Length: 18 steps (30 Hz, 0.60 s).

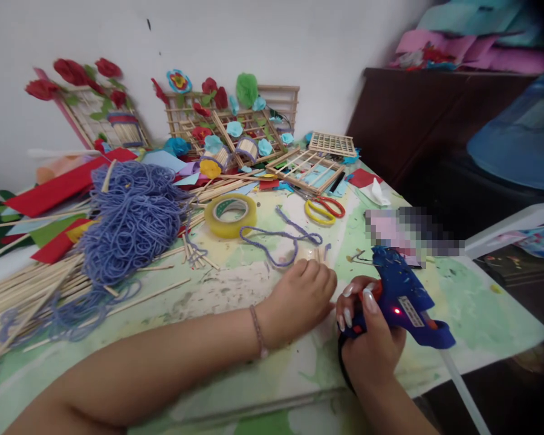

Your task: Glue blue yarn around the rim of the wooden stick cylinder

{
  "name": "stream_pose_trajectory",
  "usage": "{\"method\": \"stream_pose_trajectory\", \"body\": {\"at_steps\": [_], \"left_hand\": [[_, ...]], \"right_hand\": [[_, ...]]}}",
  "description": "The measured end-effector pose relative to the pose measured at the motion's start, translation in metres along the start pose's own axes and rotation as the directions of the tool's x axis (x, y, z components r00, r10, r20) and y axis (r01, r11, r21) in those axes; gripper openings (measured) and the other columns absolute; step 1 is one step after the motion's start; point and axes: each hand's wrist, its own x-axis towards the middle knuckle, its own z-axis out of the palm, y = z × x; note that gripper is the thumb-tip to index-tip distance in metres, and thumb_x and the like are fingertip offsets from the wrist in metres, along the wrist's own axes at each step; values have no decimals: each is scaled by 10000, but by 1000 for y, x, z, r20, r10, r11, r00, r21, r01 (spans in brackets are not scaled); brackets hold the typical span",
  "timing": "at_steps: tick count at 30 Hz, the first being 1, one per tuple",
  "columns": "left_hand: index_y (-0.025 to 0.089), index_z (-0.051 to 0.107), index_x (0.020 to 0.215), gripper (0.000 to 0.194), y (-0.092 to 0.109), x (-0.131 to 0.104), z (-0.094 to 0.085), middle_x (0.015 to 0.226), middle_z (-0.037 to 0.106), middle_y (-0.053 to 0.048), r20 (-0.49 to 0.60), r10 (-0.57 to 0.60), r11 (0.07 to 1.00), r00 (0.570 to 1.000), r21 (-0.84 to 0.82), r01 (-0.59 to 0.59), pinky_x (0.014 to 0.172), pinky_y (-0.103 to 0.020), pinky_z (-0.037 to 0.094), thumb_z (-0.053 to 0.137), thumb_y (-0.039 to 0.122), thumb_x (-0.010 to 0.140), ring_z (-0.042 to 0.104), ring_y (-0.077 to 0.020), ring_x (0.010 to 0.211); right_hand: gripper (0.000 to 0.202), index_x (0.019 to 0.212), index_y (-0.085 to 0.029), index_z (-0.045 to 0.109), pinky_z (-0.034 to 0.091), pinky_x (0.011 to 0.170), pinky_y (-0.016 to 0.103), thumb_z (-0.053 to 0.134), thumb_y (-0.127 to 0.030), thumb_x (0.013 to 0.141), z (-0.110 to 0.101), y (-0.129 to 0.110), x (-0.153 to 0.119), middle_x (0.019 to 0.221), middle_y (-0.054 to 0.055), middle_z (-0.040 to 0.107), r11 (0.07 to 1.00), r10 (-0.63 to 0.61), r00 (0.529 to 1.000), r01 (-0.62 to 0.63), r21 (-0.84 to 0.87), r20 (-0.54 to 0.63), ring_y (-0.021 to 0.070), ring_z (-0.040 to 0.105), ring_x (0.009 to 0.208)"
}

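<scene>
My right hand (374,338) is wrapped round the handle of a blue hot glue gun (410,290). A red light glows on its side, and a white glue stick (465,393) sticks out of its back end. My left hand (297,296) rests at the table with curled fingers closed on short wooden sticks (318,254), whose tips show past the knuckles; the rest is hidden under the hand. Just beyond lies a loose length of purple yarn (281,263). A roll of clear yellowish tape (249,220) and scissors (324,210) with yellow and orange handles lie further back.
A heap of purple yarn (133,220) and many thin wooden sticks (31,302) cover the left side. Stick frames with paper flowers (208,90) lean at the wall. A small stick frame (310,172) lies behind the scissors. A dark cabinet (399,121) stands right.
</scene>
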Motion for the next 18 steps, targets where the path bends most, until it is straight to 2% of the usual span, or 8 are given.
{"method": "stream_pose_trajectory", "body": {"at_steps": [2,4,7,8,11,14,16,18], "left_hand": [[13,523,1133,484,-3,13,6,926,586,-166,39,-136,991,990,2,136,717,-414,410,487,407,855,527,-309,856],[17,511,1164,473,-13,18,8,915,595,-168,42,-240,967,970,-77,243,709,-410,409,461,383,868,534,-310,852],[105,588,941,313,-32,8,0,851,592,-113,66,-313,861,947,-400,313,720,-357,407,400,351,896,533,-246,820],[133,582,857,317,-39,0,-3,798,577,-77,98,-342,753,934,-566,335,687,-320,406,391,383,899,525,-208,767],[163,560,756,326,-52,-27,-6,694,526,-9,246,-523,195,816,-897,395,584,-249,383,460,456,855,491,-147,663],[160,552,682,286,-58,-47,1,616,496,25,387,-667,-260,637,-922,288,539,-216,369,644,427,723,472,-116,604],[152,570,692,264,-61,-49,5,624,539,24,481,-704,-475,523,-866,158,551,-215,403,710,373,653,507,-119,612],[143,606,777,245,-65,-45,7,718,618,-5,572,-675,-636,465,-771,26,603,-244,464,698,338,660,569,-146,671]], "right_hand": [[78,809,-196,522,325,356,198,569,-250,841,-1,0,1,726,-21,505,1000,-9,1000,9,3,-9,46,401,423],[73,813,-196,525,322,356,201,571,-245,839,-3,1,1,743,-17,510,1000,-11,1000,11,8,-13,49,407,427],[68,826,-198,526,304,349,200,567,-250,841,-4,1,2,747,-14,511,1000,3,1000,-3,21,-2,52,415,430],[70,825,-197,525,301,347,201,564,-252,842,-5,1,2,748,-13,510,1000,4,1000,-4,23,2,52,415,431],[84,807,-195,513,311,346,206,569,-254,828,-5,0,1,763,-9,505,999,2,1000,-2,32,10,55,418,439],[120,793,-191,504,334,350,203,596,-266,798,-5,1,0,807,3,500,999,36,998,-37,7,45,62,447,478],[132,790,-191,510,344,353,198,612,-275,787,-5,2,-1,819,4,493,997,66,995,-64,-30,72,67,462,504],[131,787,-193,517,353,354,198,617,-277,784,-4,2,-1,811,-3,483,995,85,992,-81,-50,91,68,465,506]]}}
